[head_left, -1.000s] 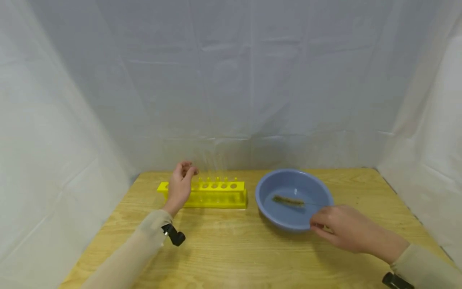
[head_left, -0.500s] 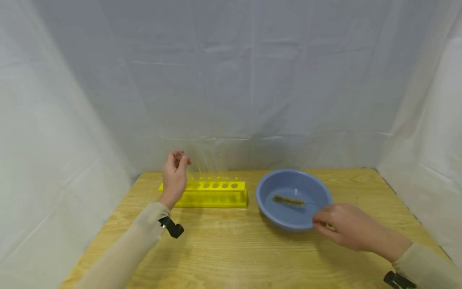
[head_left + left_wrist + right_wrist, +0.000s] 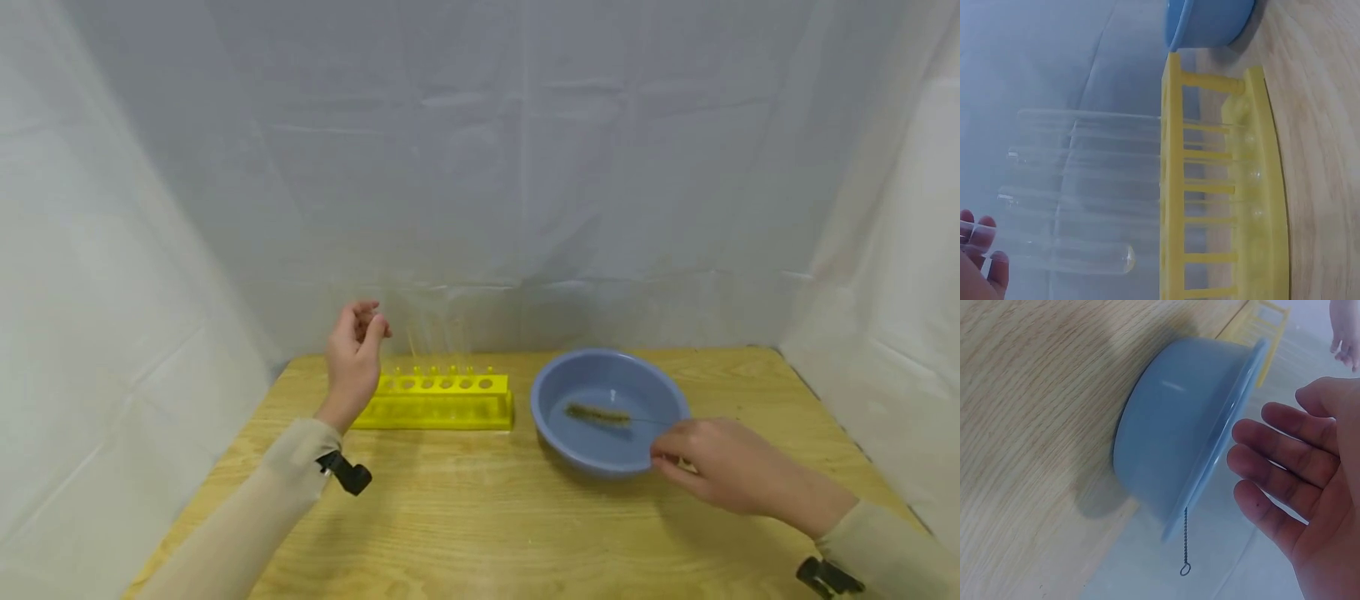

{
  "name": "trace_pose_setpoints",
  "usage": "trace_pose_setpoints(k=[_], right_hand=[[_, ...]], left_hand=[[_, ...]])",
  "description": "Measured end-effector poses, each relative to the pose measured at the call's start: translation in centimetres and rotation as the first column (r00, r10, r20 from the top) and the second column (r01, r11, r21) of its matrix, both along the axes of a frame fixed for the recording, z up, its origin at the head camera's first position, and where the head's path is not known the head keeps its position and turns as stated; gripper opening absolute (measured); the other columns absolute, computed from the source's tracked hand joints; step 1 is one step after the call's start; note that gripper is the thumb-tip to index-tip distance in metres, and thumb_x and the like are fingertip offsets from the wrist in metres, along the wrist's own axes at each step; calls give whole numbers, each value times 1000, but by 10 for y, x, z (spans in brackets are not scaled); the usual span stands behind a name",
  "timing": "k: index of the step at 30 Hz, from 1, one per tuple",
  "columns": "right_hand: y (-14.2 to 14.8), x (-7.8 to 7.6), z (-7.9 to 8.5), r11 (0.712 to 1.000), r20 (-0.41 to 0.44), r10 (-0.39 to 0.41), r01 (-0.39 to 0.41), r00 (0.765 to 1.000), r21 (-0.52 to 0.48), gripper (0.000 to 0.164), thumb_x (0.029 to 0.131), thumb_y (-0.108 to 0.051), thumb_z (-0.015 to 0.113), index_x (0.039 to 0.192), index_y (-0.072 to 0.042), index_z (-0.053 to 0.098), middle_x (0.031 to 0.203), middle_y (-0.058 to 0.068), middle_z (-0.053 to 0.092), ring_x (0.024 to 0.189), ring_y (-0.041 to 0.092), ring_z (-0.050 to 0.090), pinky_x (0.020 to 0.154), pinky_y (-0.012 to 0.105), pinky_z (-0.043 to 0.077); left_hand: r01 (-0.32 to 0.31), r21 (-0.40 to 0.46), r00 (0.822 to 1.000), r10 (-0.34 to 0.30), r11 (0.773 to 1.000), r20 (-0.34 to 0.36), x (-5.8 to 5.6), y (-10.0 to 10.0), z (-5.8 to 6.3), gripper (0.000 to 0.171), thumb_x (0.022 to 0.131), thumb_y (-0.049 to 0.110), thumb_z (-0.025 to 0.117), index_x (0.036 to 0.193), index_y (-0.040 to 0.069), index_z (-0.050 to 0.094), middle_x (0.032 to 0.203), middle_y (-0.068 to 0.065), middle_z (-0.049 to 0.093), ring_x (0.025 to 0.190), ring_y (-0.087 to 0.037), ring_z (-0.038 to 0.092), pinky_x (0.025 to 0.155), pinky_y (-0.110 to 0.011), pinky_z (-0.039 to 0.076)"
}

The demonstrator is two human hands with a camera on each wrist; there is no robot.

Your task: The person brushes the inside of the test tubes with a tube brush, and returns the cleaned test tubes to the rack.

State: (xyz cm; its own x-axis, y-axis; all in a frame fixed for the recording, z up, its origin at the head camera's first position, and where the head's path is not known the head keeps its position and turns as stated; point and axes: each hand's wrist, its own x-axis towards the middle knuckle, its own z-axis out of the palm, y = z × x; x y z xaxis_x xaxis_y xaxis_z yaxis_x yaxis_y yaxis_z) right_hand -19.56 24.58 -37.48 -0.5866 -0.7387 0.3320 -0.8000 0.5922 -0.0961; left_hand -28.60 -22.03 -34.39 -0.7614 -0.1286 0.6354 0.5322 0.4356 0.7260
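Note:
My left hand point(image 3: 352, 354) is raised above the left end of a yellow test tube rack point(image 3: 442, 387). Its fingers hold a clear test tube point(image 3: 1085, 257) near the top. In the left wrist view, the tube's rounded bottom hangs above the rack's top plate, apart from it. Three more clear test tubes point(image 3: 1085, 156) stand in the rack. At the right, a test tube brush point(image 3: 598, 414) lies in a blue basin point(image 3: 551, 446), its twisted wire handle point(image 3: 1185, 537) sticking out over the rim. Beside that rim is my right hand point(image 3: 1297, 462), fingers loosely bent, holding nothing.
Rack and basin stand side by side towards the back of a wooden table point(image 3: 465, 517). White sheeting point(image 3: 480, 183) hangs close behind the table and along both sides. The test tubes reach well above the rack.
My left hand has moved up and to the left, drawing the test tube out of the rack. My right hand stays almost still by the basin.

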Motion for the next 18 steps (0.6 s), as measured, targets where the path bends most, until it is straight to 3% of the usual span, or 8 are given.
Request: trace_pose_setpoints(k=[6,10,18], right_hand=[[6,0,-1,999,-29,-31,32,999,11,6,95,-22,70,91,-23,74,82,-17,67,68,-9,50,55,18,44],[9,-1,-3,998,-69,-56,56,996,1,4,93,-22,72,89,-22,74,81,-16,66,68,-7,51,55,18,43],[14,-8,-8,999,-263,-40,32,964,-33,13,79,-15,81,85,-21,72,89,-11,63,79,3,56,60,24,50]], left_hand=[[84,-94,996,-81,992,44,14,11,-1,32,109,27,45,134,8,52,96,-15,63,82,-10,62,76,-22,49],[134,-105,990,-128,985,64,19,18,-5,30,109,23,45,134,9,52,94,-13,62,81,-11,62,77,-23,51],[186,-143,978,-169,972,122,34,31,-13,29,108,14,46,135,8,53,92,-10,60,75,-13,58,64,-27,49]])
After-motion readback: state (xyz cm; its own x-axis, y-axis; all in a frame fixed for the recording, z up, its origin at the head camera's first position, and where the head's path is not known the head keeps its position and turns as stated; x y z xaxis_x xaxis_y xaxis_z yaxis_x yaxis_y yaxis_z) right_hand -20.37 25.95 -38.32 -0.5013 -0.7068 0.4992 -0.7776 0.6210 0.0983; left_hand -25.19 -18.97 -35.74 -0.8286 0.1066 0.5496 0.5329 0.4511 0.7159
